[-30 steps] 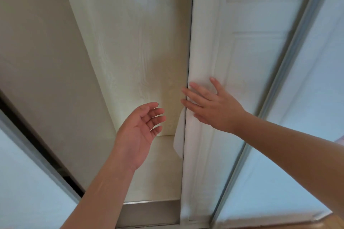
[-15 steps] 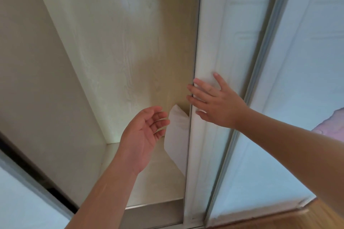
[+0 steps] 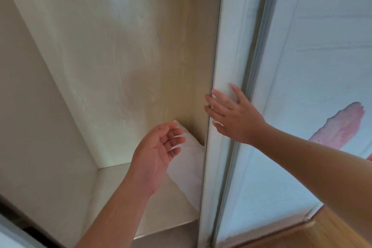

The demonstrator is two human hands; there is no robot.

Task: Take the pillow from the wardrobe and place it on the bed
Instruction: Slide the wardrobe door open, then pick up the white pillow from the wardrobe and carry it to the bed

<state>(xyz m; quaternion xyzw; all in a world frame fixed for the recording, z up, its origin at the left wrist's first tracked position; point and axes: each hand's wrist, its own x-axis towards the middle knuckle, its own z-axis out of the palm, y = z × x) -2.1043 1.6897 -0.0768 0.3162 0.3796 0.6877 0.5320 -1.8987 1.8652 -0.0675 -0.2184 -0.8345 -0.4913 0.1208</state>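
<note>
**Two hands at an open wardrobe, one pillow inside**

While one sliding door [image 3: 223,66] stands pushed toward the right of the frame, the wardrobe [image 3: 112,56] shows its pale wood-grain interior across the left and centre. One white pillow [image 3: 189,159] leans in the lower right corner of the compartment, resting on the wardrobe floor, its right part hidden behind the door's edge.

Two bare hands are in view. The left hand [image 3: 157,155] reaches up from the bottom centre, palm turned toward the pillow, fingers loosely curved and holding nothing; it sits in front of the pillow, and contact cannot be told. The right hand [image 3: 231,115] comes in from the right edge and lies flat on the door, fingers straight and spread, their tips at the door's left edge.

Behind that door, to the right, one second panel [image 3: 312,66] is glossy and pale, with a pink shape [image 3: 340,125] reflected at the right edge. One strip of wooden floor [image 3: 332,233] fills the lower right corner.
</note>
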